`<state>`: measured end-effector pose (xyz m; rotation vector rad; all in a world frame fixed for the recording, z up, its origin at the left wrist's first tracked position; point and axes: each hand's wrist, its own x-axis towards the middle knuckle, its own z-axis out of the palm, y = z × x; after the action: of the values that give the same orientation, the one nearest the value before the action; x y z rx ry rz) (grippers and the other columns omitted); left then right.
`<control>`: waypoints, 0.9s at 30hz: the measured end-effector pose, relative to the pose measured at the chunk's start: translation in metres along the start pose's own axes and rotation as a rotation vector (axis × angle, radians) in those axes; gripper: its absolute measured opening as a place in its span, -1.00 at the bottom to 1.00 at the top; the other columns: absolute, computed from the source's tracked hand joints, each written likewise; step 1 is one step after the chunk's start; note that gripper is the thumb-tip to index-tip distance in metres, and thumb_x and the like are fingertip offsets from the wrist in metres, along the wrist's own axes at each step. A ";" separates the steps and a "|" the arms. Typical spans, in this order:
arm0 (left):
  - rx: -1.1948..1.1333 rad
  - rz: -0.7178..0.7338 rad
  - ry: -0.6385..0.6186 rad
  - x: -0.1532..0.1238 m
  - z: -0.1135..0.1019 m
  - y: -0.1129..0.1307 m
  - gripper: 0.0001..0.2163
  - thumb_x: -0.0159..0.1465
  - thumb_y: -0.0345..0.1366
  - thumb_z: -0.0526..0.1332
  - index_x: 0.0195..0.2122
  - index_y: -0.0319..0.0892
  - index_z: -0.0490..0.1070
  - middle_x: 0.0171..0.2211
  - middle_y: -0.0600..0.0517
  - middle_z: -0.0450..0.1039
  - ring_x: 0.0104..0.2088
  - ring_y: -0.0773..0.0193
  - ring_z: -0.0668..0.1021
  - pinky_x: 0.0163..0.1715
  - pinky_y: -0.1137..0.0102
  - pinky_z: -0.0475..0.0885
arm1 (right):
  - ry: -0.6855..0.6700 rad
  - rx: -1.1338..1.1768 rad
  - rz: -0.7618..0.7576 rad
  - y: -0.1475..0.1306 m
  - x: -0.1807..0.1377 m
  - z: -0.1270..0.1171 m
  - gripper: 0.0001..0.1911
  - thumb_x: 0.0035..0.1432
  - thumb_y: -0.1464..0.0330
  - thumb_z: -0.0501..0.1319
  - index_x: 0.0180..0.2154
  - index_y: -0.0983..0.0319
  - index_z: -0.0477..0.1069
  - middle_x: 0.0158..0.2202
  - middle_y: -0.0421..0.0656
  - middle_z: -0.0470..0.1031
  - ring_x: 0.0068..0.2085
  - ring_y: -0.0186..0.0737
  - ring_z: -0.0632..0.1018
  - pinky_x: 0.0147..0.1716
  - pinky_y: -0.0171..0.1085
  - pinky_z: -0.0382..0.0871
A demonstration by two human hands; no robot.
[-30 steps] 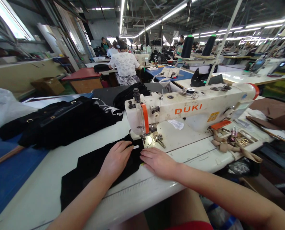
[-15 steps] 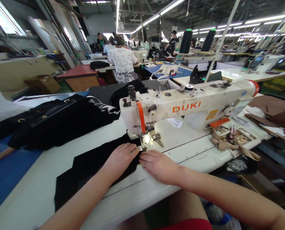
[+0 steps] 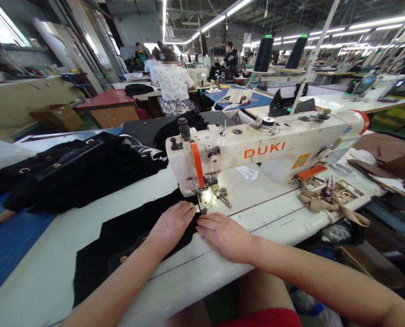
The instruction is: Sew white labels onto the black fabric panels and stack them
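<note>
My left hand (image 3: 172, 225) lies flat, fingers stretched, on a piece of black fabric (image 3: 120, 240) spread over the white sewing table (image 3: 62, 236). My right hand (image 3: 224, 235) rests flat beside it, fingertips at the fabric's right edge. Both hands sit just in front of the presser foot (image 3: 202, 193) of a white DUKI sewing machine (image 3: 267, 147). The fabric's far edge reaches under the needle area.
A heap of black garments with metal eyelets (image 3: 72, 170) lies to the left. Beige straps and small metal parts (image 3: 328, 202) sit right of the machine. Two black thread cones (image 3: 280, 52) stand behind. Other people work at tables farther back (image 3: 173, 86).
Both hands slid slightly toward the presser foot with the fabric; a small white patch visible near the needle earlier is now covered. The camera view drifted a little.
</note>
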<state>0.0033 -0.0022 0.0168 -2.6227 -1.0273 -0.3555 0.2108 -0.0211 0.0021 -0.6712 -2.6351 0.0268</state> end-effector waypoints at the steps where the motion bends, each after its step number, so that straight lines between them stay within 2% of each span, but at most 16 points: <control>1: -0.002 0.011 0.012 0.000 0.001 0.000 -0.78 0.26 -0.58 0.04 -0.22 -0.32 0.45 -0.23 -0.12 0.53 -0.19 0.14 0.55 -0.11 0.24 0.52 | 0.000 0.003 0.001 0.000 0.000 0.000 -0.71 0.35 0.42 0.03 -0.05 0.38 0.45 0.02 -0.01 0.48 0.07 -0.12 0.43 0.09 -0.18 0.31; 8: 0.015 0.019 0.049 -0.002 0.005 -0.003 -0.76 0.28 -0.57 0.03 -0.17 -0.30 0.46 -0.21 -0.10 0.54 -0.16 0.15 0.55 -0.09 0.24 0.52 | 0.014 0.011 0.003 -0.001 0.000 0.001 -0.71 0.35 0.42 0.02 -0.04 0.38 0.44 0.02 -0.01 0.49 0.07 -0.12 0.42 0.10 -0.18 0.30; 14: 0.035 0.018 0.063 -0.001 0.003 -0.001 -0.77 0.27 -0.58 0.03 -0.19 -0.32 0.45 -0.23 -0.11 0.55 -0.18 0.14 0.55 -0.16 0.27 0.53 | -0.001 0.013 0.002 -0.001 -0.001 0.002 -0.72 0.35 0.44 0.02 -0.05 0.37 0.44 0.03 0.01 0.47 0.08 -0.14 0.41 0.10 -0.18 0.30; 20: 0.008 -0.022 0.017 0.001 0.000 0.002 -0.78 0.26 -0.58 0.04 -0.23 -0.26 0.44 -0.24 -0.07 0.53 -0.21 0.17 0.55 -0.17 0.29 0.53 | -0.017 0.010 -0.004 0.000 -0.001 0.002 -0.71 0.34 0.44 0.03 -0.03 0.38 0.43 0.05 0.02 0.46 0.09 -0.13 0.40 0.12 -0.17 0.28; 27: -0.003 -0.034 0.027 0.001 0.003 0.004 -0.80 0.26 -0.57 0.04 -0.24 -0.29 0.43 -0.26 -0.10 0.52 -0.24 0.14 0.54 -0.22 0.26 0.53 | -0.007 0.016 0.002 -0.001 -0.001 0.001 -0.72 0.33 0.44 0.04 -0.04 0.38 0.44 0.03 0.00 0.47 0.07 -0.12 0.42 0.11 -0.19 0.29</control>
<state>0.0069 -0.0030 0.0138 -2.5983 -1.0644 -0.3999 0.2111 -0.0227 0.0009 -0.6690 -2.6380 0.0500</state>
